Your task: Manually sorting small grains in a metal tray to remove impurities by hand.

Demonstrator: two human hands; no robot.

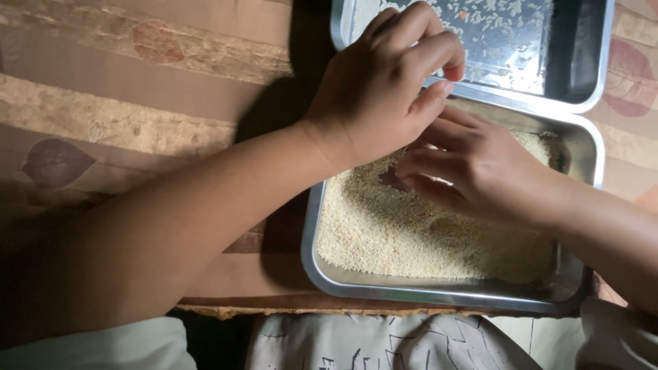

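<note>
1. The left hand (384,89) hangs over the far rim of the near steel tray (356,282), at the seam where it meets the far steel tray (589,89); its fingers are curled narrow with thumb and forefinger tips pinched together; whether a grain sits between them is too small to tell.
2. The right hand (473,171) lies palm-down inside the near tray; its fingers are stretched out, loosely together, their tips touching the pale grain (384,233); it grips nothing that can be seen.
3. The 2 hands overlap; the left sits above and partly covers the right hand's fingertips.
4. The grain fills most of the near tray in a shallow, uneven layer, with a dip just beside the right fingertips.
5. The far tray touches the near one along its long edge; it carries only scattered grains (493,27) on its shiny floor, and its right part is dark.
6. Both trays rest on a brown cloth (137,103) with striped bands and leaf shapes; a pale patterned fabric (370,342) shows along the bottom edge of the view.
</note>
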